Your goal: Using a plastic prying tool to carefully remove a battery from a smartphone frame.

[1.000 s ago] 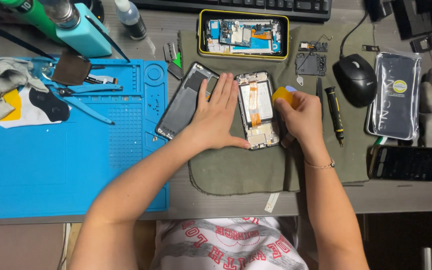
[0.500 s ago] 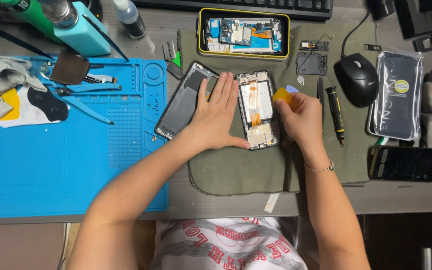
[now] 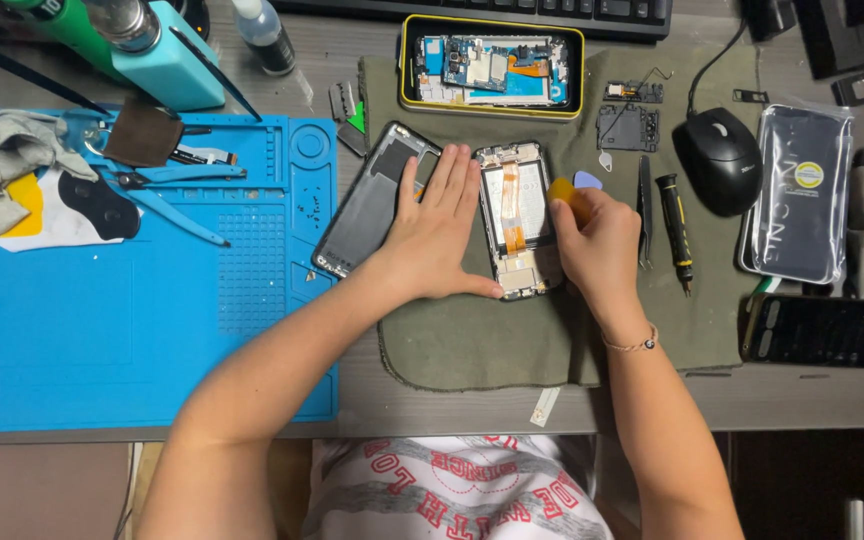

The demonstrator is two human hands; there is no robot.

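Observation:
An opened phone (image 3: 514, 215) with an orange flex cable lies on a grey-green cloth (image 3: 472, 345). My left hand (image 3: 437, 230) lies flat on the cloth, fingers apart, pressing against the phone's left edge. My right hand (image 3: 597, 245) is at the phone's right edge, its fingers closed on a small yellow-orange pry tool (image 3: 564, 190). A dark back cover (image 3: 367, 200) rests tilted just left of my left hand.
A blue work mat (image 3: 102, 330) with tweezers and rags lies on the left. At the back stands a second opened phone in a yellow case (image 3: 492, 65). A screwdriver (image 3: 674, 225), tweezers (image 3: 644, 205), a mouse (image 3: 717, 160), a packaged case (image 3: 800, 190) and a dark phone (image 3: 817, 330) lie to the right.

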